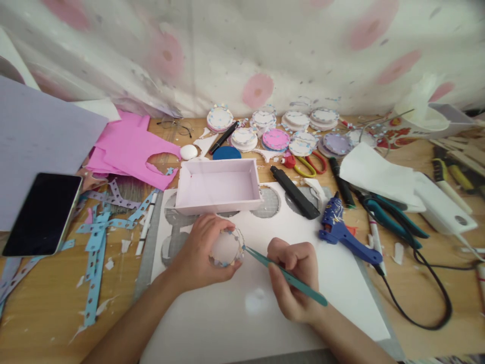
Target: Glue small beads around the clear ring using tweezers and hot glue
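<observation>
My left hand [206,253] grips a small round white piece [226,247] by its edge, tilted over the white sheet. Small pale, yellow and blue bits trim its rim. In my right hand [293,278] is a pair of teal tweezers [299,284], held like a pen. The tips touch or nearly touch the right side of the trimmed rim; whether they pinch a bit there is too small to tell. Below both hands lies a white sheet [326,308] with round cut-outs along its far side, on a grey mat. Just beyond sits a pale pink open box [217,206].
Several similar trimmed discs [276,138] line the back by the curtain. To the right lie a blue glue gun [350,242], teal-handled pliers [397,217] and a looping black cord. Leftward are a phone [43,215], pink sheets [125,146] and blue punched strips [95,273].
</observation>
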`<state>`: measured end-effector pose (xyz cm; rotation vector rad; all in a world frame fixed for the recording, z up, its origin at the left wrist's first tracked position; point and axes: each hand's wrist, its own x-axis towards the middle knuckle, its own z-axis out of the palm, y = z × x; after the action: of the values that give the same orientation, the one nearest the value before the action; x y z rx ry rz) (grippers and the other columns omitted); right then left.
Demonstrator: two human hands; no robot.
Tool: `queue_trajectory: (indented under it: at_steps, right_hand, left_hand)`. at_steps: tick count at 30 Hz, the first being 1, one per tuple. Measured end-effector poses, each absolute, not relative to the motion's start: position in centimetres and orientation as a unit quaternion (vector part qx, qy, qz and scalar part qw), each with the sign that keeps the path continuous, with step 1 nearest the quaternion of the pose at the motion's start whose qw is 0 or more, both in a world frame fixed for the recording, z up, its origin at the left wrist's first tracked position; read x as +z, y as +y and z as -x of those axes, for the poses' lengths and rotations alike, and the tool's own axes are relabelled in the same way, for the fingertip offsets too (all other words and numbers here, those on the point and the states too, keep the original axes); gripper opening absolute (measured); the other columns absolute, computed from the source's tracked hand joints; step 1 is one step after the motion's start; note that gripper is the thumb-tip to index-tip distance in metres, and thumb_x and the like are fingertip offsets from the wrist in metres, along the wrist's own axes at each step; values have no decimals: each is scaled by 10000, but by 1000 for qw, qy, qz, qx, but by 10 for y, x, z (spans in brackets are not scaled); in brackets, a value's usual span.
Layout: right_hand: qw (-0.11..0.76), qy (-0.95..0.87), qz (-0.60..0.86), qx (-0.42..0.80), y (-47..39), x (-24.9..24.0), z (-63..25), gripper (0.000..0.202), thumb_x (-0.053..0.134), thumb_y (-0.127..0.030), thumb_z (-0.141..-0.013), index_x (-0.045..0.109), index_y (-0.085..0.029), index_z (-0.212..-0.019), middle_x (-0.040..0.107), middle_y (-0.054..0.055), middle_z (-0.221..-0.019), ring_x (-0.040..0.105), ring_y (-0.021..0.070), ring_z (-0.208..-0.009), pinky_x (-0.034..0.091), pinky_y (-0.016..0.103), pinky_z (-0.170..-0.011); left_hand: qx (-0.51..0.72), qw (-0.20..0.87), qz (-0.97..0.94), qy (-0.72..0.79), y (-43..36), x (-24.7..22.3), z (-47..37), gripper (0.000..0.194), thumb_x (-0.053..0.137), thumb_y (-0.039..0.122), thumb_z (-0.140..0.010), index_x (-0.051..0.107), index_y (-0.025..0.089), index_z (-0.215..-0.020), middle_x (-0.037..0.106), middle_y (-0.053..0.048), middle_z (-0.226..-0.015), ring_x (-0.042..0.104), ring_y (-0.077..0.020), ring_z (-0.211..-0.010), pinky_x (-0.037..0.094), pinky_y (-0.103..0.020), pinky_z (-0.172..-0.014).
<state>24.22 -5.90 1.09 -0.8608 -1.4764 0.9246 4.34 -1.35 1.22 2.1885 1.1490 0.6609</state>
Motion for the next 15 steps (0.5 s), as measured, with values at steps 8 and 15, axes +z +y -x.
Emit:
queue_trajectory:
  at_steps: [8, 15]
  right_hand:
    - [560, -623, 373, 399, -59, 15, -244, 140, 376, -150, -967, 306, -252, -902, 312, -45, -693, 360, 135, -588, 271, 274, -515]
    - [562, -572, 373, 467, -58, 15, -244, 135, 395, -210, -985, 310, -257, -891, 305, -45, -698, 336, 135, -591, 281, 262, -515]
  left_hand:
    - [238, 296, -820, 429, -14, 15, -44, 514, 718, 260, -677, 464, 242, -1123, 593, -64, -1063, 521, -282, -1052, 407, -473, -958]
    - [256, 297, -820, 417, -14, 13, -43, 537, 711, 269, -678, 459, 256, -1152, 601, -67, -1073, 541, -289, -1052, 411, -480, -958]
